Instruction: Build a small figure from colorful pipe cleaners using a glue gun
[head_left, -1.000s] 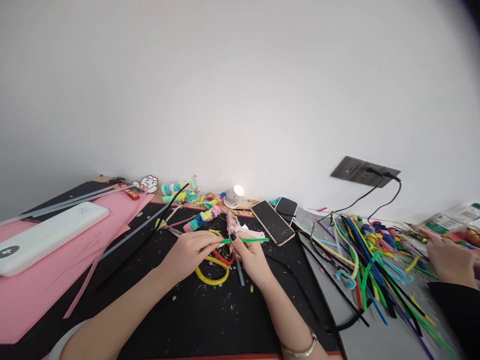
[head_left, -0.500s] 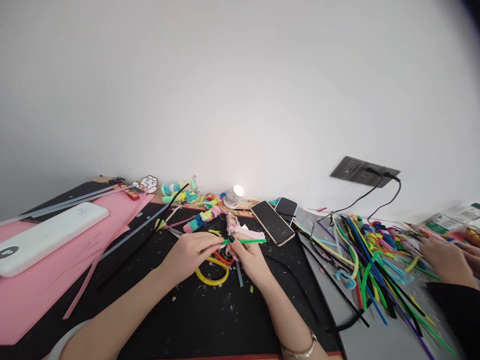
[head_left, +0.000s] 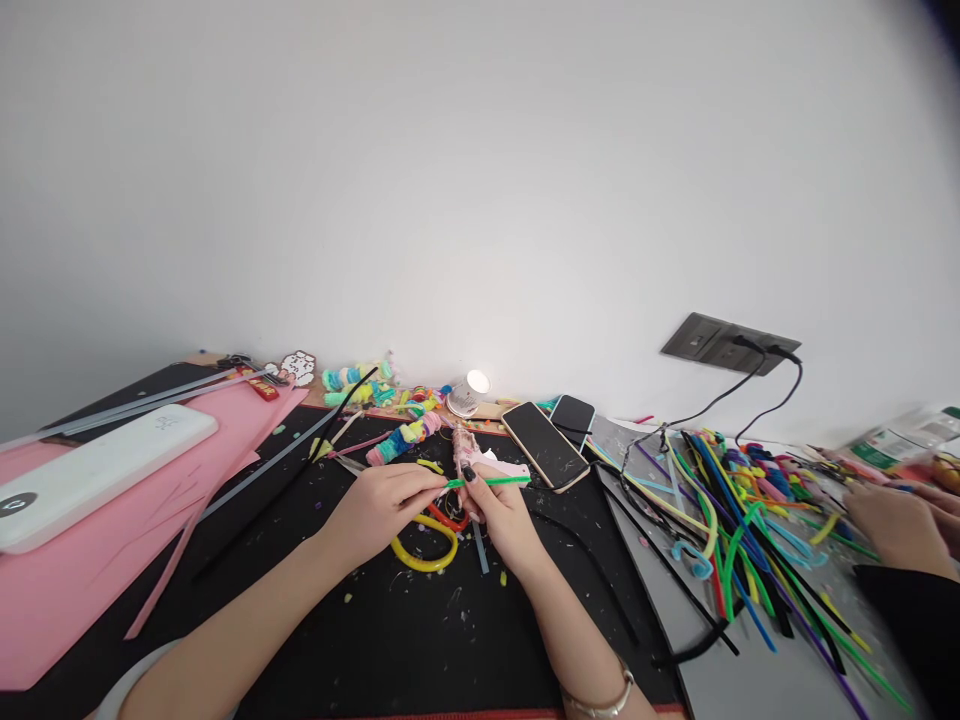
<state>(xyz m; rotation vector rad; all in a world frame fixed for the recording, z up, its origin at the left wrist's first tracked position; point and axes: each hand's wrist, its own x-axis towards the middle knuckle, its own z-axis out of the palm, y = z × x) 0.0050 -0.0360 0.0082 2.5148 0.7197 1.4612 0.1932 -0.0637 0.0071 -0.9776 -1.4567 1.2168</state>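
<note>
Both hands closed on a green pipe cleaner (head_left: 495, 481), held level just above the black mat (head_left: 390, 630) of the worktop: left hand (head_left: 382, 505) pinches its left end, right hand (head_left: 499, 510) grips just beside, the free length pointing right towards a phone (head_left: 544, 443). Judged step: shaping the stem at the pinch; a further bend calls for firm hold at both grips. Yellow loop (head_left: 427, 560) lies beneath the hands. Right, a heap of coloured pipe cleaners (head_left: 742, 520) and another person's hand (head_left: 896, 525); left, pink foam sheet (head_left: 67, 590), white power bank (head_left: 97, 470). Plain white wall (head_left: 450, 200) with socket (head_left: 727, 343) behind
</note>
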